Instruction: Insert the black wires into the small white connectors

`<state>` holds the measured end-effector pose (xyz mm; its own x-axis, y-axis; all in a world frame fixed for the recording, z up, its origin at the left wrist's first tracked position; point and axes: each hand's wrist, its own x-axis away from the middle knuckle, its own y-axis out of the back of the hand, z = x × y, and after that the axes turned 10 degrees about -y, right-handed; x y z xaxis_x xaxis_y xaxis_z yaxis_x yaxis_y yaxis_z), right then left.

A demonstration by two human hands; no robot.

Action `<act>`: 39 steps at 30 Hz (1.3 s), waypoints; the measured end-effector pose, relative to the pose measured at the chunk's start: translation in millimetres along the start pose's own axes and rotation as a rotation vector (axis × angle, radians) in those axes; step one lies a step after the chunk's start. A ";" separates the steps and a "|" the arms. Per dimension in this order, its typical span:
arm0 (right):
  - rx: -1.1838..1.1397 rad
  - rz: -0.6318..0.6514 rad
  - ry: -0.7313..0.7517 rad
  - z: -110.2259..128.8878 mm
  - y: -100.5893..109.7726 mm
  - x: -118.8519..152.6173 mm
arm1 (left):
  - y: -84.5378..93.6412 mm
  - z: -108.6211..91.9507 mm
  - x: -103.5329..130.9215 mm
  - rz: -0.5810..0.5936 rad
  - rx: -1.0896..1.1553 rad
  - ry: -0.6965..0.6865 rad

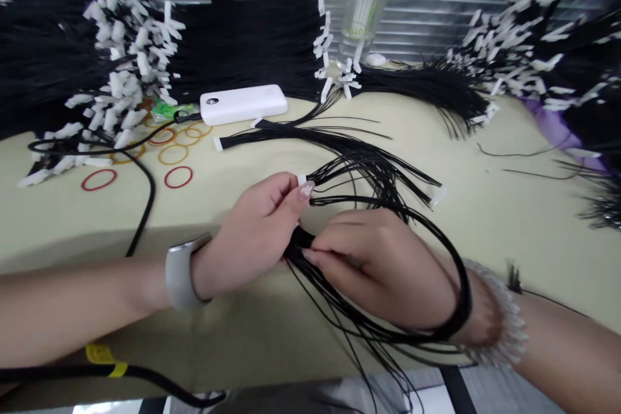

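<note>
At centre, the left hand [255, 236] clamps thumb and fingers on a white connector [301, 179] while the right hand [383, 272] pinches the black wire bundle [334, 301] toward five o'clock, likely to keep the strands gathered, though their loop over the right wrist could snag. Just beyond, at twelve to one o'clock, loose wire harnesses [334, 139] could tangle with it; rubber bands [178, 167] lie reachable at ten. Farther off stand a white device [244, 104] at eleven, then stacked wires [247, 39] and a bottle [366, 13] near twelve.
</note>
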<state>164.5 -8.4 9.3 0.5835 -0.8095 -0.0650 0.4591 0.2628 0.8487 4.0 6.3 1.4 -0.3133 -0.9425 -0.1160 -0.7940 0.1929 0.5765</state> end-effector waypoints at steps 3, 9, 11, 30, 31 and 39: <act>0.049 -0.040 0.008 1.5 -4.9 0.5 | 0.2 0.4 -0.1 0.006 -0.006 -0.011; 0.089 -0.028 0.007 1.6 -6.6 1.1 | 0.3 -0.5 0.7 0.006 -0.012 -0.023; 0.107 -0.051 -0.001 1.0 -8.2 0.4 | 0.2 -0.3 0.8 0.005 -0.013 -0.034; 0.113 -0.307 -0.386 -52.1 64.6 -1.7 | 1.1 0.9 2.8 -0.007 0.050 -0.014; 0.015 -0.453 -0.405 -57.7 69.8 -2.1 | 1.4 1.1 3.1 -0.005 0.057 -0.022; -0.859 -0.968 -0.235 -59.4 76.4 -9.2 | 2.0 1.7 3.8 0.016 0.069 -0.078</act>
<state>234.1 50.3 43.5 -0.3100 -0.9060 -0.2882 0.9507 -0.2943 -0.0975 0.4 3.5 0.7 -0.3637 -0.9157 -0.1711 -0.8215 0.2287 0.5224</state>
